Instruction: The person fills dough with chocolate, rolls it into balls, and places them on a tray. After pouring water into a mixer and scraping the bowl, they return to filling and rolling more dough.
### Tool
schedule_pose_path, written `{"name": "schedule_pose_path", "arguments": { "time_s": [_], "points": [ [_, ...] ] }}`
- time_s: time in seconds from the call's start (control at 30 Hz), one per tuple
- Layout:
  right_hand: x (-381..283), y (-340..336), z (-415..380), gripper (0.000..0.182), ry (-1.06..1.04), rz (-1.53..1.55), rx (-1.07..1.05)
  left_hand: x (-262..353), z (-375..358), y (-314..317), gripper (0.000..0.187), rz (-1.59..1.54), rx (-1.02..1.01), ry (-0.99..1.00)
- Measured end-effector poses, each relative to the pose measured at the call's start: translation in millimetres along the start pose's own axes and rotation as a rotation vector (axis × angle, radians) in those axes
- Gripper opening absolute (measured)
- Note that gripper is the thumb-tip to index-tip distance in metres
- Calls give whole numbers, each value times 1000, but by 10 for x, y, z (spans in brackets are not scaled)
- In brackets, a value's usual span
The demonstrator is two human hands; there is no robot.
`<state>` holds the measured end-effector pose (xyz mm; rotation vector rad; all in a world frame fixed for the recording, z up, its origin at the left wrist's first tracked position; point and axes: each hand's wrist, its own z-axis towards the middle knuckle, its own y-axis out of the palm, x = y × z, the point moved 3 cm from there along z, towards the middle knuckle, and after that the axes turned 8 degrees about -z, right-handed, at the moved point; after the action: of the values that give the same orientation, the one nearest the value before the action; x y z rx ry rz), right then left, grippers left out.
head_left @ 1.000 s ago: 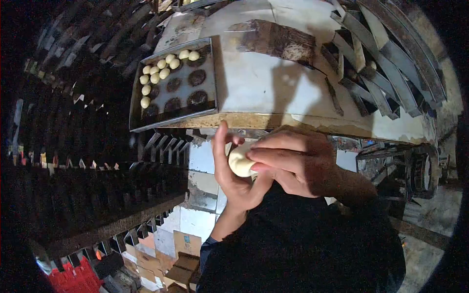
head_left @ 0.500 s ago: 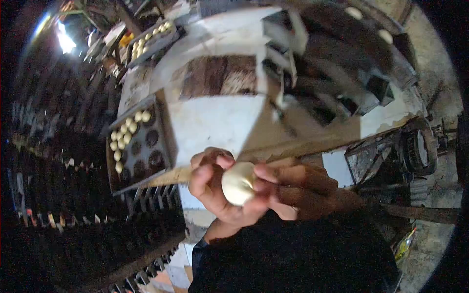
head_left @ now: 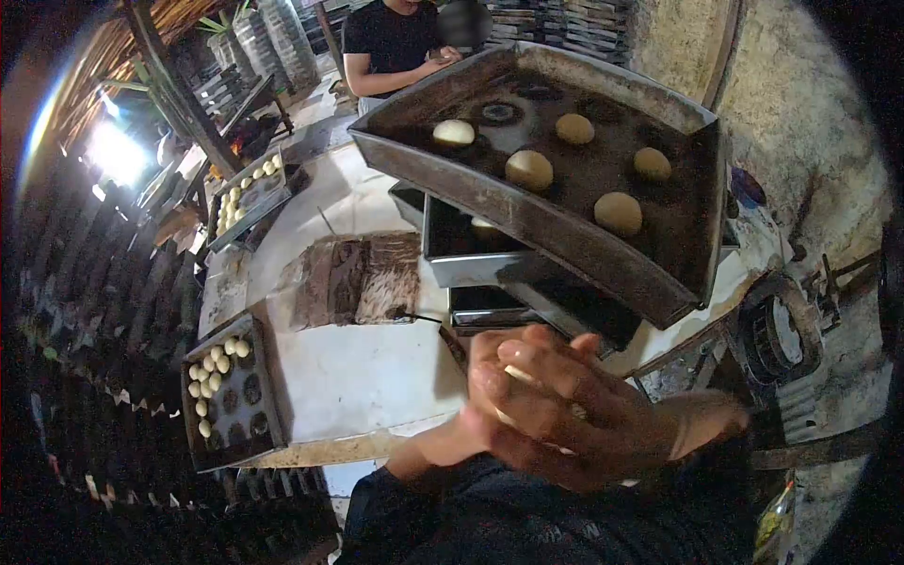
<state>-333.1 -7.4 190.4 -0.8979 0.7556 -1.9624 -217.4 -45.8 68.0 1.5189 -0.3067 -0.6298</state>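
Note:
Pale dough shows in small slivers between my fingers; it is the dough ball, mostly hidden by my cupped hands. My left hand wraps it from the left and below. Over it lies my right hand, its fingers curled across the ball and pressed against the left. Both are held in front of my chest, near the close edge of the white table. Just beyond them, a large dark metal tray rests at a slant on other trays, with several round dough balls spaced apart in it.
Left on the table is a tray partly filled with small dough balls; another such tray stands farther back. A dark brown slab or sheet lies mid-table. Across the table, a person in a black shirt works with their hands.
My view has lifted and steadied, bringing the tray stack and the other person into sight. The dough ball, earlier exposed between my fingertips, is now enclosed between both hands.

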Motion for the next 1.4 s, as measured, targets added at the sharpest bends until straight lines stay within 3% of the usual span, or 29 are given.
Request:
{"name": "schedule_pose_path", "arguments": {
  "time_s": [0.07, 0.17, 0.23, 0.3, 0.33, 0.47, 0.5, 0.6, 0.63, 0.7, 0.8, 0.83, 0.87, 0.93, 1.03, 1.07, 1.13, 1.2, 1.33, 1.4],
  "points": [
    [127, -87, 70, 38, -166, -204, -151, -30, 91, 284, 35, 590, -180, 177],
    [680, -309, 294, 32, 109, 215, -195, -104, 174, 840, 53, 1465, -471, 494],
    [1157, -347, 383, 31, 350, 334, -104, -35, 224, 971, 74, 1749, -404, 347],
    [1705, -187, 585, 29, 540, 367, -67, 75, 159, 979, 74, 1674, -236, 364],
    [2105, 52, 656, 26, 509, 345, -136, 120, 117, 898, 73, 1618, -153, 416],
    [3456, 1327, 709, 26, 358, 212, -190, 402, -155, 710, 61, 1724, -220, 772],
    [3439, 1561, 574, 28, 533, 431, -212, 447, -264, 648, 57, 1699, -178, 854],
    [3485, 2051, 268, 47, 190, 221, -278, 596, -630, 436, 54, 1590, 40, 1071],
    [3574, 2132, 209, 49, 422, 493, -409, 600, -719, 422, 55, 1475, 102, 1164],
    [3671, 1938, 416, 49, 499, 486, -490, 597, -945, 440, 44, 1349, 122, 1223],
    [3557, 1278, 937, 50, 376, 237, -145, 620, -1304, 346, 39, 1391, 152, 1289],
    [3088, 865, 1159, 48, 446, 11, 30, 613, -1470, 272, 38, 1413, 187, 1309],
    [2937, 699, 1336, 43, 352, -44, 128, 622, -1646, 174, 35, 1443, 246, 1284],
    [2037, 314, 1748, 31, 98, -53, 146, 530, -1954, 69, 30, 1487, 287, 1266],
    [200, 32, 2127, 33, -398, -1, 105, 209, -2441, 44, 37, 1651, 236, 1288],
    [-252, 339, 2005, 34, -283, 603, -59, 30, -2677, 78, 35, 1712, 281, 1281],
    [-1761, 73, 2136, 31, -642, -46, -548, -327, -3235, 129, 34, 1848, 352, 1255],
    [-2673, -22, 1688, 35, -1206, 296, 99, -750, -3832, -19, 35, 1972, 441, 1411],
    [-4338, 72, 1411, 36, -1491, 766, -101, -1687, -5080, -311, 43, 2037, 823, 1697],
    [-4965, 270, 1482, 44, -1353, 950, -79, -2126, -5696, -382, 45, 1955, 1027, 1691]
  ]
}}
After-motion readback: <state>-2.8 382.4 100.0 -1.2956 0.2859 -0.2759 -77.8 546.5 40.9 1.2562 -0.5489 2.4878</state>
